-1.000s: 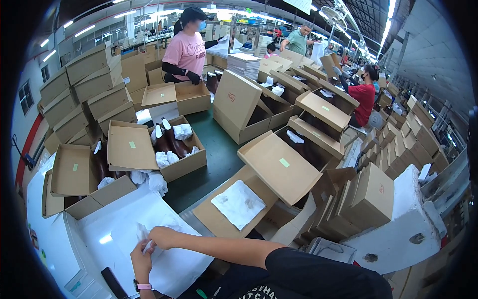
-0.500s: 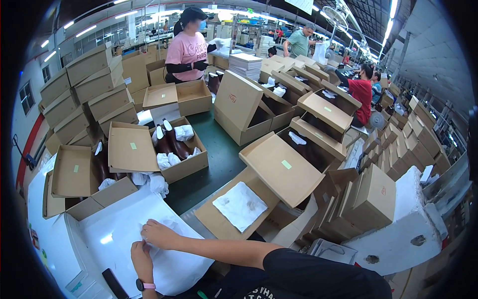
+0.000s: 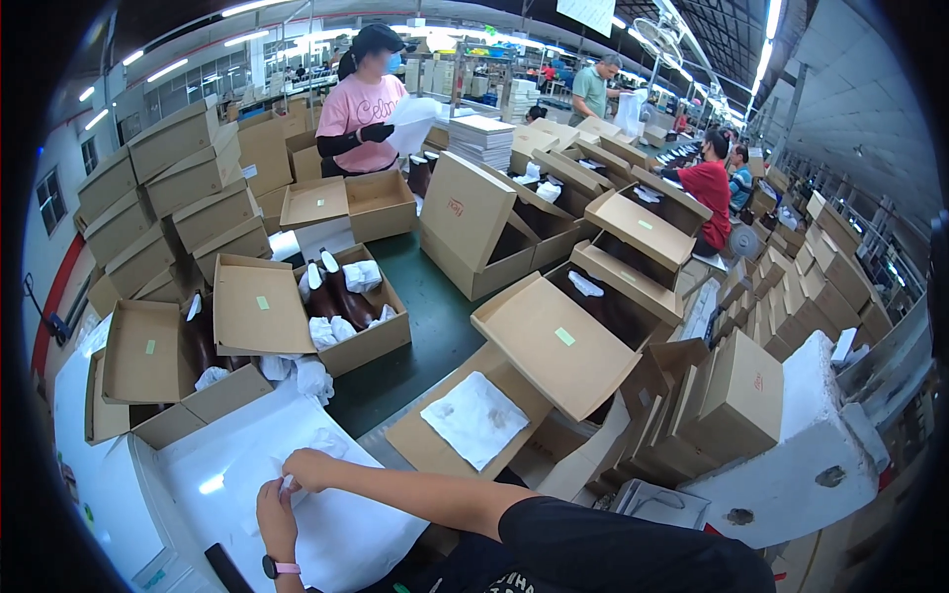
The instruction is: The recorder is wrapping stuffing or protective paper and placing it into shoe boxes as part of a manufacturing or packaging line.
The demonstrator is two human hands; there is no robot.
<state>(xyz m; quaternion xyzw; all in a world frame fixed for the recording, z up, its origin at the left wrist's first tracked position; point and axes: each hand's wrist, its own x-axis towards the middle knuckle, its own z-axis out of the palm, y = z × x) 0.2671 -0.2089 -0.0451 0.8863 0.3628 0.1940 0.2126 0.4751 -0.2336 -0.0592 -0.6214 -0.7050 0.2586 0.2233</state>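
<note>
Over a white surface at the lower left, both my hands are closed on thin white tissue paper (image 3: pixel 326 442). My left hand (image 3: pixel 276 509), with a pink-strapped watch on its wrist, pinches a small bit of it. My right hand (image 3: pixel 311 469) reaches across from the right, fingers curled on the same paper. Part of the paper is hidden by the hands, and its edges blend into the white sheets (image 3: pixel 346 544) below. Just beyond stand open shoe boxes (image 3: pixel 381 336) with dark brown boots (image 3: pixel 351 296) and crumpled white paper inside.
A stained white cloth (image 3: pixel 474 420) lies on cardboard to the right. Open boxes (image 3: pixel 559 341) line the green table (image 3: pixel 395 381); stacked boxes (image 3: pixel 178 188) rise at the left. Across the table, a person in a pink shirt (image 3: pixel 361 124) holds a white sheet. A black object (image 3: pixel 227 568) lies near my left wrist.
My hands have drawn tighter together, the right one curling further around the paper. The person in pink has brought the white sheet in front of their body.
</note>
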